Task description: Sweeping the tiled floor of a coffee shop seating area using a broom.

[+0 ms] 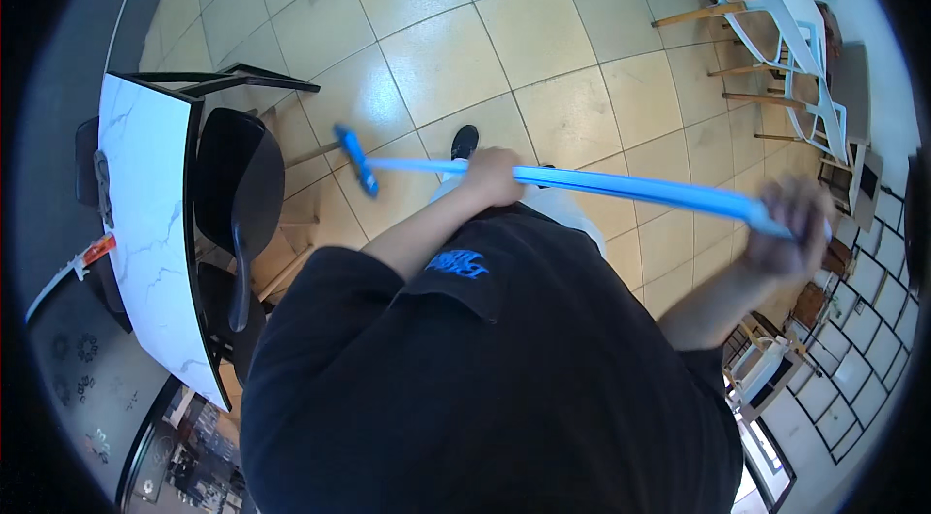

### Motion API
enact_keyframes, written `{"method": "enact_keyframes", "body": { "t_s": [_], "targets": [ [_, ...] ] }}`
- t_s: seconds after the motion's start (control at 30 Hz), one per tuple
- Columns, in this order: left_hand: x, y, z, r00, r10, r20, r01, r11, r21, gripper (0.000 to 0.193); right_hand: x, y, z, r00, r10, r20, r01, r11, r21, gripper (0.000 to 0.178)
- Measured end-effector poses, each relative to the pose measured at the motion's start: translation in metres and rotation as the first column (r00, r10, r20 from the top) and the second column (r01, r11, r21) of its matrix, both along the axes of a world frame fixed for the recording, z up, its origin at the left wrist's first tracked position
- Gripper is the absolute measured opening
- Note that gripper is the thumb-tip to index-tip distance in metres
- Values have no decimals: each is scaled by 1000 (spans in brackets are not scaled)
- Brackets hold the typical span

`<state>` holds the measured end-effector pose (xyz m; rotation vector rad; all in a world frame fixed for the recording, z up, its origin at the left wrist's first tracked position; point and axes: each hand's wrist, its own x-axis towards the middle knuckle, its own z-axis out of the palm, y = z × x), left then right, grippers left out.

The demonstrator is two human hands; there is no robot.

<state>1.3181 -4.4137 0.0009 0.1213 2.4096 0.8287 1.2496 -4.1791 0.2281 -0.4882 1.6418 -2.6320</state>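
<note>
A blue mop (621, 186) is held slantwise across the front of my body. My left hand (493, 176) is closed around the middle of its pole. Near the upper end of the pole, to the right, my right hand (790, 228) grips it, somewhat smeared by motion. The narrow blue mop head (357, 162) is down at the left, by the tiled floor, and is blurred. Whether it presses on the tiles I cannot tell.
A marble-patterned table (150, 223) with a black chair (238, 184) stands close on my left. White chairs with wooden legs (766, 5) line the far right. Beige floor tiles (465, 39) lie ahead, and my dark shoe (465, 141) shows beyond my left hand.
</note>
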Motion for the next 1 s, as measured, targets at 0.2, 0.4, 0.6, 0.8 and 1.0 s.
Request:
{"method": "enact_keyframes", "body": {
  "t_s": [0.2, 0.4, 0.6, 0.8, 1.0],
  "targets": [
    [81, -68, -83, 863, 497, 83, -480, 861, -165, 15, -40, -124, -106, 853, 419, 312, -419, 905, -71, 8],
    [66, -19, -136, 662, 749, 28, -749, 663, 0, 13, -47, -110, -117, 845, 442, 301, -455, 890, -30, 15],
    [-74, 46, -136, 812, 549, -199, -532, 836, 137, 13, -90, 5, -91, 972, 116, 203, -121, 993, 9, 15],
    [-182, 95, -142, 898, 317, -304, -315, 948, 57, 18, -73, 86, -112, 958, -220, 183, 206, 974, 97, 13],
    [-223, 201, -133, 971, -54, -234, 77, 993, 90, 18, -36, 166, -91, 920, -389, 50, 366, 897, 249, 13]
  ]
}}
